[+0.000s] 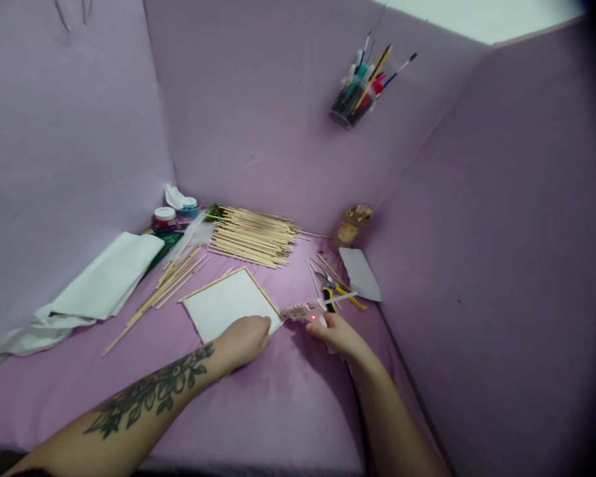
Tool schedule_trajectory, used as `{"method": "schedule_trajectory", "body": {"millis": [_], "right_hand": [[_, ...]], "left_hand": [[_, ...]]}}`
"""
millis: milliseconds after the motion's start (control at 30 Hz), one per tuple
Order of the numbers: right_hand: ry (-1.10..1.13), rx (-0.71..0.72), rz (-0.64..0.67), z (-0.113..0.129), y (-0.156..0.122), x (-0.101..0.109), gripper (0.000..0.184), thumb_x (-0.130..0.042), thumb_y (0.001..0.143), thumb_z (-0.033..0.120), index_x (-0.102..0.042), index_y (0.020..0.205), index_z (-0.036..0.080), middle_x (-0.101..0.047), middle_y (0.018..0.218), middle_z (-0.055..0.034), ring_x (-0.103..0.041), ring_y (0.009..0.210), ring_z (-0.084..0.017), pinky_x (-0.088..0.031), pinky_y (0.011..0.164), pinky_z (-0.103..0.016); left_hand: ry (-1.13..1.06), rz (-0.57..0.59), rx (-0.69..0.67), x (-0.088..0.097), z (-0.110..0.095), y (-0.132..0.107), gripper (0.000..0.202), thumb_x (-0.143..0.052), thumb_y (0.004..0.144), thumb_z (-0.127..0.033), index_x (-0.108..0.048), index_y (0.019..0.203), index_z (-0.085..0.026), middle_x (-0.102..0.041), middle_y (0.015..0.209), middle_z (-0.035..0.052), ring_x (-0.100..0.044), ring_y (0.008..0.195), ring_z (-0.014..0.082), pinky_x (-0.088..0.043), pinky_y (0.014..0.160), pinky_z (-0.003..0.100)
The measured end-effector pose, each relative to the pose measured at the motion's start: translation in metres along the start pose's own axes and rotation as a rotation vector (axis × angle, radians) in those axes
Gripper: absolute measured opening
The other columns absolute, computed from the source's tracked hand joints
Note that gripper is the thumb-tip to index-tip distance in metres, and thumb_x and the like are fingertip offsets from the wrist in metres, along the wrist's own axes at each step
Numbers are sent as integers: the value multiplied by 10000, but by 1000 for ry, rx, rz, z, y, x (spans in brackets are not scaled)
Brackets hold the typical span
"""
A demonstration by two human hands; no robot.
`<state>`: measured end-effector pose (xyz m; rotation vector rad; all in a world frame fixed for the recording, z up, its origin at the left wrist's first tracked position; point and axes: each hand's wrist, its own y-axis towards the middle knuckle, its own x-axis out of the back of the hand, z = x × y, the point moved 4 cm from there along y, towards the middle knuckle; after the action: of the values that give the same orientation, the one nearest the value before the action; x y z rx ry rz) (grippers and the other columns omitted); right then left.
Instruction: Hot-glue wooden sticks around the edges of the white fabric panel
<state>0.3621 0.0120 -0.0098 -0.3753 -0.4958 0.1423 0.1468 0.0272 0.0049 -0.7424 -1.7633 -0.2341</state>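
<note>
A white rectangular board (pixel 231 298) lies on the pink-covered table, with thin wooden sticks along its far and right edges. My left hand (pixel 246 339) is closed on the board's near right part, its fingers curled and partly hidden. In my right hand (pixel 335 331) is a pale pink hot glue gun (pixel 305 311), its red light lit. The gun's nozzle points left, at or very close to the board's right corner; contact cannot be made out. A white glue stick (pixel 341 298) juts from the back of the gun.
Behind the board lies a large row of wooden sticks (pixel 253 237), with loose sticks (pixel 171 278) to the left. Yellow-handled pliers (pixel 350 296) and white paper (pixel 360 275) are at right. Folded white cloth (pixel 109 275), jars (pixel 165 216) and a brush cup (pixel 352 99) surround the workspace.
</note>
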Motion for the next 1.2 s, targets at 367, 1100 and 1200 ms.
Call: {"method": "schedule_trajectory", "body": {"millis": [367, 1100, 1200], "right_hand": [[-1, 8, 1, -5, 3, 2, 303, -620, 743, 455, -496, 731, 179, -496, 489, 52, -443, 407, -87, -283, 384, -190], [2, 26, 34, -2, -2, 3, 315, -614, 741, 465, -504, 756, 171, -488, 524, 50, -423, 419, -86, -274, 394, -199], [14, 24, 35, -3, 0, 3, 320, -621, 734, 469, -503, 759, 173, -487, 522, 53, -424, 419, -82, -272, 393, -194]], "left_hand": [[-8, 0, 2, -1, 1, 0, 201, -412, 848, -306, -573, 862, -187, -693, 888, 95, -654, 834, 245, -445, 673, 321], [-4, 18, 14, 3, -2, 0, 195, -414, 853, -293, -573, 863, -180, -692, 897, 109, -655, 841, 243, -448, 684, 322], [-3, 5, 1, 3, -2, -1, 194, -415, 852, -295, -571, 861, -181, -692, 894, 102, -655, 839, 242, -446, 678, 320]]}}
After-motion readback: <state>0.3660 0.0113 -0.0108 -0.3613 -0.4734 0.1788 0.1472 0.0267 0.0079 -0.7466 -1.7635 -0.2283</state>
